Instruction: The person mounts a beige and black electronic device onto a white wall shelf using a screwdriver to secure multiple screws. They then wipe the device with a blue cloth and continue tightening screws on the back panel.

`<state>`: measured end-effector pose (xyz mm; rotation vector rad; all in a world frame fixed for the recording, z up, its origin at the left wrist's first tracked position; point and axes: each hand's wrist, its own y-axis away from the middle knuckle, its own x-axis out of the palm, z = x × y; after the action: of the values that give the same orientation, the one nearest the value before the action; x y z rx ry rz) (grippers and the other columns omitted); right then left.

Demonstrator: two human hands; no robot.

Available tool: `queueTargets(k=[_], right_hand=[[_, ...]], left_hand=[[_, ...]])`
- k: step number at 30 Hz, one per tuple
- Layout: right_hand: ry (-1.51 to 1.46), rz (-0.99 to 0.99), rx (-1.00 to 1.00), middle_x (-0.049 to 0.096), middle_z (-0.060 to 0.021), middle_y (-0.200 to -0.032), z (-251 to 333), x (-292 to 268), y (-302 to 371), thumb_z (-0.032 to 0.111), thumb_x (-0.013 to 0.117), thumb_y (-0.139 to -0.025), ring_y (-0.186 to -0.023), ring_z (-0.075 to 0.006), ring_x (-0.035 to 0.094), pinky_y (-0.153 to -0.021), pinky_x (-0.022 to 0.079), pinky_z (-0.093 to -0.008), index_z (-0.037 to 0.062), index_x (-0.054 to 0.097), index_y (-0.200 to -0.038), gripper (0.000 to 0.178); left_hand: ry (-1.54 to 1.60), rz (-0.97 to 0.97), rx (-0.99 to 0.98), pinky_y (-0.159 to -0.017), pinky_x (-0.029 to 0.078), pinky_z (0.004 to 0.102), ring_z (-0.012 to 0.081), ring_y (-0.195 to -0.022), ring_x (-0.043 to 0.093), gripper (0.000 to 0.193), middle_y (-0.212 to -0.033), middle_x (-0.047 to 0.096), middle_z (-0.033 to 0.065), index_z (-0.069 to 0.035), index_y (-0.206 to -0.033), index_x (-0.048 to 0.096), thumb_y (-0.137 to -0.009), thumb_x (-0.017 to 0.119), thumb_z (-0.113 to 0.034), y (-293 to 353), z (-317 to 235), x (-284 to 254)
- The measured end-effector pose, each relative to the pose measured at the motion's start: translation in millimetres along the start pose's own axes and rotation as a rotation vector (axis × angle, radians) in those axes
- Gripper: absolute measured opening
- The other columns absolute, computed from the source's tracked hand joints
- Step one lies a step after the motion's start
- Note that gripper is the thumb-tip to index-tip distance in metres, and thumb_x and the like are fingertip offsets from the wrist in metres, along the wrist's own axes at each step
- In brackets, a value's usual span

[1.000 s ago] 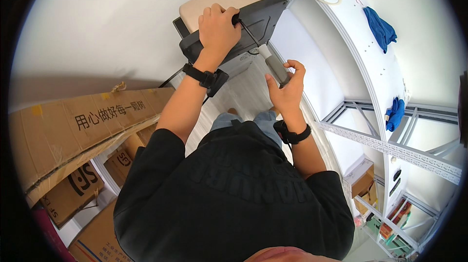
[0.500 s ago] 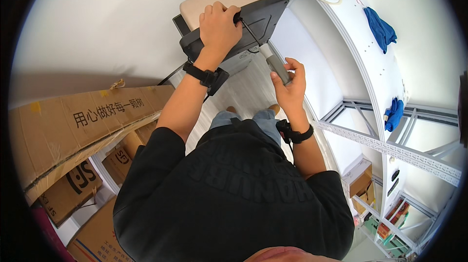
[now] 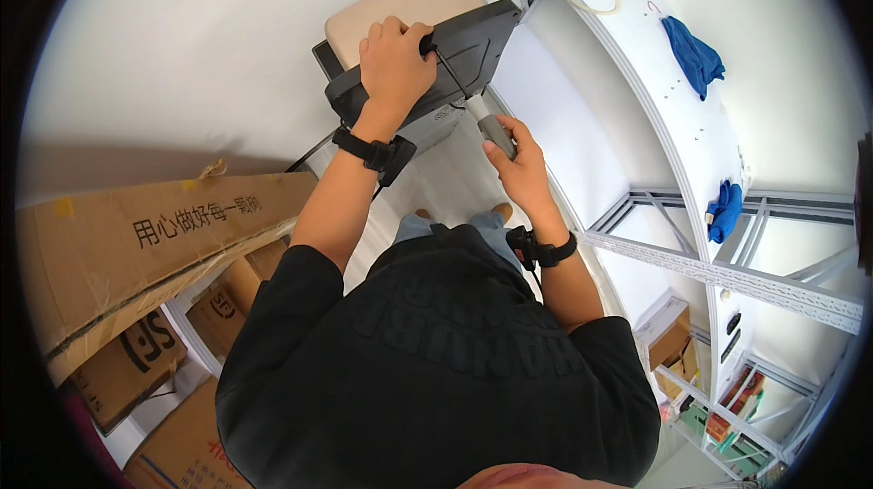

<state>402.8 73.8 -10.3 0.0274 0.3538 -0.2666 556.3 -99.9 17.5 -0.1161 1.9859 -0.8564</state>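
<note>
A dark grey to black panel stands tilted in front of a beige, rounded block. My left hand is closed over the panel's upper edge, its thumb beside a small black piece that I cannot identify. From there a thin dark rod slants down across the panel towards my right hand. That hand is wrapped around a tool with a grey cylindrical handle. Its whitish tip lies close to the rod's lower end; I cannot tell if they join.
Large cardboard boxes fill the left side. White metal shelving runs along the right, with blue cloths and an open carton there. A wall rises behind the beige block. Pale floor shows between my arms.
The whole view has shifted slightly, so the panel and both hands sit a little further left. My right fingers have closed more tightly around the grey handle. My left hand keeps its hold.
</note>
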Motion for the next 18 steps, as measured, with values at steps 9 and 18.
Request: queueTargets(k=[9,18], right_hand=[[-0.104,-0.032,0.087,0.060,-0.0057,-0.091,-19.1,-54.5,10.4,0.006,0.066,-0.084,-0.077,-0.0129,0.055,-0.068,0.044,-0.0266,0.0036,0.055,-0.121,0.039],[-0.371,-0.133,0.145,0.055,-0.0007,-0.086,-69.8,-130.2,18.5,0.004,0.061,-0.088,-0.066,-0.0069,0.049,-0.059,0.044,-0.0213,0.0040,0.051,-0.125,0.039]], left_hand=[[0.024,0.030,0.025,-0.075,0.046,0.0394,0.0275,-0.087,0.057,0.031,-0.090,0.060,0.0064,-0.014,-0.093,0.070,-0.064,0.079,-0.017,-8.6,-7.6,-5.3],[0.180,-0.026,0.161,-0.076,0.045,0.0402,0.0301,-0.089,0.056,0.024,-0.094,0.061,0.0087,-0.009,-0.091,0.068,-0.069,0.076,-0.013,-30.4,-76.6,30.3]])
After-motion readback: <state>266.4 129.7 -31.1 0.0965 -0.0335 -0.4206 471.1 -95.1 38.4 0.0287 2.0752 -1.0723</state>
